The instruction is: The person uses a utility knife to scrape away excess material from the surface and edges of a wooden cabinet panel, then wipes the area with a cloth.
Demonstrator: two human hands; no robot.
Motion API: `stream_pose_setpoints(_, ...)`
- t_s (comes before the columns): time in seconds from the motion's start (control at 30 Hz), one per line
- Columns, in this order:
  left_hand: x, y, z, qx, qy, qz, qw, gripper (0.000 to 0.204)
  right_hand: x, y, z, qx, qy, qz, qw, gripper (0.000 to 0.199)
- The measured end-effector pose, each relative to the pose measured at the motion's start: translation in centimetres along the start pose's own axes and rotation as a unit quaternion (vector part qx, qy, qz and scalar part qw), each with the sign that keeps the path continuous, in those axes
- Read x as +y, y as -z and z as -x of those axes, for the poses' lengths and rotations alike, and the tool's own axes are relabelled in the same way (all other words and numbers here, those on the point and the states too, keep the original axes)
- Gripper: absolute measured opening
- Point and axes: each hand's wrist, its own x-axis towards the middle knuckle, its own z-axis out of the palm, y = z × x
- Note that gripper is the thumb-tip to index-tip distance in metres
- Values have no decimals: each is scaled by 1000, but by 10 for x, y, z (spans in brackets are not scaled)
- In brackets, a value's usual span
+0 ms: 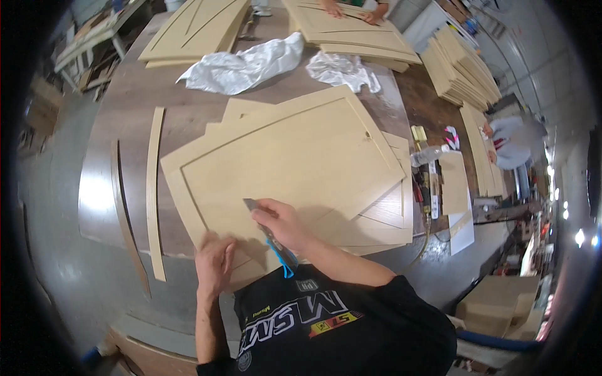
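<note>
A pale wooden door panel [295, 156] with a grooved border lies tilted on top of other panels on the table before me. My right hand [282, 224] is closed around a utility knife [270, 240] with blue on its handle, its grey blade pointing up and left over the panel's face. At the panel's near left corner, my left hand [215, 258] has its fingers curled on the edge. Beneath, a second panel [382, 225] with slanted grooves shows at the right. A small dark mark is visible near the top panel's right side.
Two long wooden strips [156, 194] lie at the left of the brown table [128, 103]. White crumpled cloths [248, 64] and stacked panels [194, 31] are at the far side. A plastic bottle [429, 155] stands right. Another person's hands [354, 11] work at the far panel; another person [511, 141] is farther right.
</note>
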Motion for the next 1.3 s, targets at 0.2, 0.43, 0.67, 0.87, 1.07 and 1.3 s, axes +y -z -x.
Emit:
stream_pose_setpoints(0.2, 21, -7, -15, 283, 13, -33, 959, 52, 11, 42, 72, 39, -114, -135, 983, 39)
stream_pose_setpoints(0.43, 11, -33, -26, 324, 55, 16, 944, 61, 16, 90, 107, 194, 0, -38, 980, 53)
stream_pose_setpoints(0.67, 0, -40, -21, 345, 77, 2, 936, 64, 4, 302, 165, 556, 90, 290, 773, 42)
stream_pose_setpoints(0.87, 19, -43, -30, 358, 155, 165, 906, 70, 37, 442, 216, 589, -81, 487, 640, 54)
stream_pose_setpoints(1.07, 10, -32, -19, 317, 221, 292, 875, 63, 62, 446, 177, 584, 11, 500, 639, 58)
stream_pose_setpoints(1.3, 64, -31, 65, 432, 293, 377, 765, 57, 49, 301, 187, 490, 180, 297, 800, 51)
